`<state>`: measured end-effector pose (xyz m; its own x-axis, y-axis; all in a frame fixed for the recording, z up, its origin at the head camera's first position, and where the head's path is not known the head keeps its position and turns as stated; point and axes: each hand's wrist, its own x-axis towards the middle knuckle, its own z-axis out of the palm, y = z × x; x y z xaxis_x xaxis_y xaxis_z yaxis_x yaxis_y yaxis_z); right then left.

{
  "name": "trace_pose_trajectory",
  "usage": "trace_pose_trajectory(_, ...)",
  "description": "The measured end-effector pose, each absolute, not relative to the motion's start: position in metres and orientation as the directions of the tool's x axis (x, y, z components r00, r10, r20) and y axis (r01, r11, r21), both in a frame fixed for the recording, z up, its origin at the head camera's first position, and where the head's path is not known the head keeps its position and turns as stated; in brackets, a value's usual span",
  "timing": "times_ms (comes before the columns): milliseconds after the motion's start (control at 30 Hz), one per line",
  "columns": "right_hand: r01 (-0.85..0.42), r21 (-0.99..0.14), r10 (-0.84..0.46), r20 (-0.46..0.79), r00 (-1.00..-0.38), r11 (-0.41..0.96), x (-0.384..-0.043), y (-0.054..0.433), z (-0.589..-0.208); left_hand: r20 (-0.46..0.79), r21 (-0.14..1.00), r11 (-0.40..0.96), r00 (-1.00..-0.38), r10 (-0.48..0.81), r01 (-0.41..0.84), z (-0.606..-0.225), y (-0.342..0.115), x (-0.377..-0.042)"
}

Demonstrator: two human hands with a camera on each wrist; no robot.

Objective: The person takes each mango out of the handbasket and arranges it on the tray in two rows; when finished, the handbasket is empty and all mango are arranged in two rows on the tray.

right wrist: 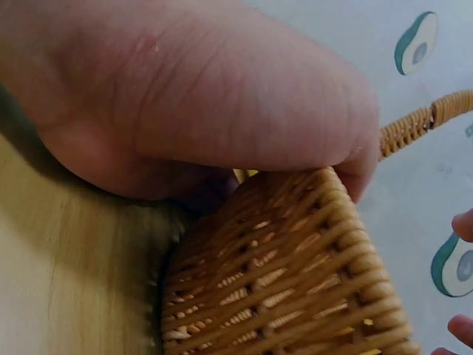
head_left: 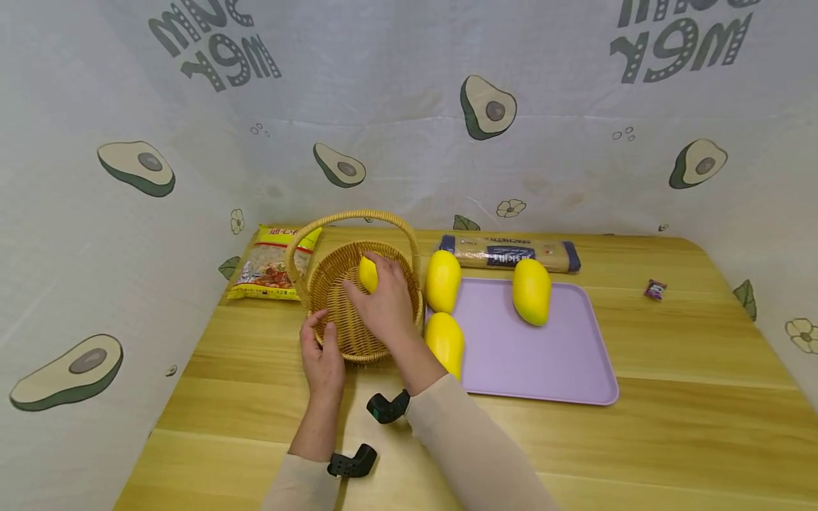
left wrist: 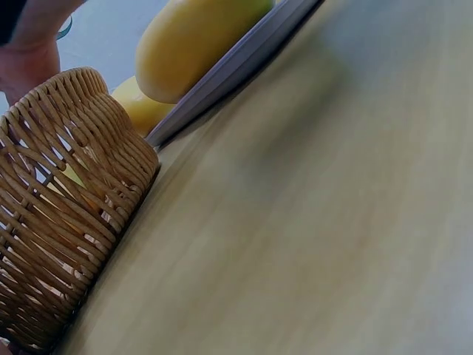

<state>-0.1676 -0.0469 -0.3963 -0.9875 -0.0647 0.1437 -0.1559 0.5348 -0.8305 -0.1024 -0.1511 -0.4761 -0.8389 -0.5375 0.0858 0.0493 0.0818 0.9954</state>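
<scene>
A round wicker basket with a tall arched handle stands on the table. My right hand reaches over its right rim and holds a yellow mango inside, thumb and fingers on either side. My left hand is at the basket's front left rim, its fingers loosely spread; firm contact cannot be made out. In the right wrist view, the right hand lies across the rim and mostly hides the mango. The left wrist view shows the basket's woven side.
A lilac tray right of the basket bears a mango; two more mangoes lie along its left edge. Behind it is a spaghetti pack. A yellow food bag lies back left, a small purple packet far right.
</scene>
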Motion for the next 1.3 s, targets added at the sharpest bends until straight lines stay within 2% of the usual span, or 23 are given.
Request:
trace_pose_trajectory(133, -0.121, -0.843, -0.024, 0.128, -0.992, 0.525, -0.172, -0.054, -0.401, 0.075, 0.996, 0.084, -0.842, -0.535, 0.035, -0.476, -0.151, -0.102)
trace_pose_trajectory(400, -0.105, -0.791, 0.022, 0.148, -0.989, 0.603, -0.180, -0.058, -0.412, 0.030, 0.999, 0.051, -0.848, -0.529, 0.004, -0.478, -0.150, -0.101)
trace_pose_trajectory(667, -0.065, -0.765, 0.039, 0.118, -0.992, 0.641, -0.193, -0.056, -0.414, 0.051, 0.998, 0.050, -0.848, -0.528, 0.029, -0.476, -0.149, -0.102)
trace_pose_trajectory(1300, 0.024, -0.800, 0.046, 0.005, -0.999, 0.600, -0.197, -0.059, -0.422, 0.058, 0.998, 0.045, -0.849, -0.524, 0.040, -0.477, -0.152, -0.103)
